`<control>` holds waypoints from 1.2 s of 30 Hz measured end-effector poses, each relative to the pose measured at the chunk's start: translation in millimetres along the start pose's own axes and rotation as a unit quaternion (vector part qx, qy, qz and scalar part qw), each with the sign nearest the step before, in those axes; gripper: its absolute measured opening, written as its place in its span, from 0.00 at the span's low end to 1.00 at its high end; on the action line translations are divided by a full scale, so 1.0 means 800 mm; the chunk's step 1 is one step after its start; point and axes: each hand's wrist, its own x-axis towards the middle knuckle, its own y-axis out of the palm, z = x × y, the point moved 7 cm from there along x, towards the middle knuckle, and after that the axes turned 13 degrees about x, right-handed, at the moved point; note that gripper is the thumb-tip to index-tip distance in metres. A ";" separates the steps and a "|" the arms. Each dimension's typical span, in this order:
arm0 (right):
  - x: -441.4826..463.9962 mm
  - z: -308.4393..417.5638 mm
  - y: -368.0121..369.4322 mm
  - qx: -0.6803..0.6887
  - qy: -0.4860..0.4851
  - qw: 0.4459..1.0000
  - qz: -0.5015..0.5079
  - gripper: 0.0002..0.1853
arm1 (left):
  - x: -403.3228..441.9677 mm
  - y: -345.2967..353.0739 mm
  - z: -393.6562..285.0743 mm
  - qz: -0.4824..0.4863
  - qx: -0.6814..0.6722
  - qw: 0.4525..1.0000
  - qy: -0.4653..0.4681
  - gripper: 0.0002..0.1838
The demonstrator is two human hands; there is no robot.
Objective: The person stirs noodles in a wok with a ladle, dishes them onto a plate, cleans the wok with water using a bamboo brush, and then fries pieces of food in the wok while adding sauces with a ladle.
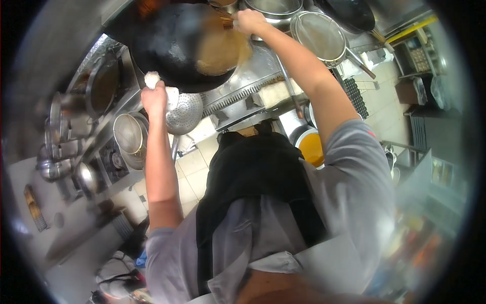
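A large black wok (167, 50) sits on the stove at the top of the view. My left hand (154, 99) is closed round a white cloth (172, 98) at the wok's near left edge; any handle under it is hidden. Over the wok's right side, my right hand (250, 21) is closed on a bamboo wok brush (226, 20), seen as thin brown strips. Below the brush, a blurred brownish patch (220, 53) covers part of the wok; I cannot tell if it is liquid or moving bristles.
A perforated ladle (185, 114) lies below my left hand. Round strainers (319, 38) stand right of the wok, and another strainer (128, 133) hangs at left. A bowl of orange liquid (310, 148) is near my right side. Pans (104, 83) line the left edge.
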 end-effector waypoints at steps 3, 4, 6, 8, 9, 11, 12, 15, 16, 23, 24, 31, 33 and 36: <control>0.006 -0.017 0.006 0.044 0.012 0.999 -0.006 0.21 | -0.014 -0.013 -0.029 -0.026 0.004 0.999 0.026 0.28; 0.006 -0.018 0.008 0.046 0.010 0.999 -0.006 0.21 | -0.013 -0.012 -0.032 -0.039 0.024 0.999 0.029 0.27; 0.006 -0.027 0.005 0.085 0.068 0.994 -0.011 0.21 | -0.018 -0.012 -0.041 -0.045 0.016 0.998 0.042 0.27; -0.001 -0.029 0.004 0.118 0.082 0.989 -0.030 0.22 | -0.026 -0.010 -0.052 -0.054 0.008 0.996 0.072 0.26; -0.008 -0.029 0.002 0.150 0.097 0.983 -0.046 0.23 | -0.039 -0.014 -0.062 -0.061 -0.014 0.994 0.087 0.26; -0.013 -0.029 0.011 0.181 0.120 0.974 -0.064 0.24 | -0.060 -0.012 -0.075 -0.072 -0.005 0.991 0.111 0.25; -0.016 -0.031 0.017 0.209 0.144 0.964 -0.079 0.26 | -0.077 -0.017 -0.085 -0.074 0.017 0.991 0.107 0.23; -0.039 -0.033 0.037 0.303 0.191 0.928 -0.106 0.29 | -0.124 -0.001 -0.092 -0.123 -0.003 0.975 0.187 0.23; -0.046 -0.031 0.044 0.318 0.208 0.917 -0.117 0.29 | -0.135 0.016 -0.083 -0.115 -0.009 0.976 0.186 0.23; -0.121 0.124 0.075 0.495 0.051 0.851 -0.170 0.29 | -0.176 0.072 -0.053 -0.108 -0.056 0.977 0.174 0.23; -0.140 0.147 0.072 0.487 0.008 0.866 -0.113 0.30 | -0.168 0.074 -0.055 -0.103 -0.057 0.977 0.179 0.23; -0.110 0.015 0.066 0.092 0.087 0.989 0.083 0.21 | -0.075 0.109 0.023 -0.078 -0.251 0.965 -0.019 0.23; -0.032 -0.063 0.068 0.076 0.155 0.981 -0.085 0.19 | -0.075 0.120 0.011 0.025 -0.355 0.934 -0.047 0.23; -0.023 -0.063 0.001 0.218 0.152 0.935 -0.235 0.26 | -0.060 0.170 0.026 0.025 -0.354 0.918 -0.178 0.19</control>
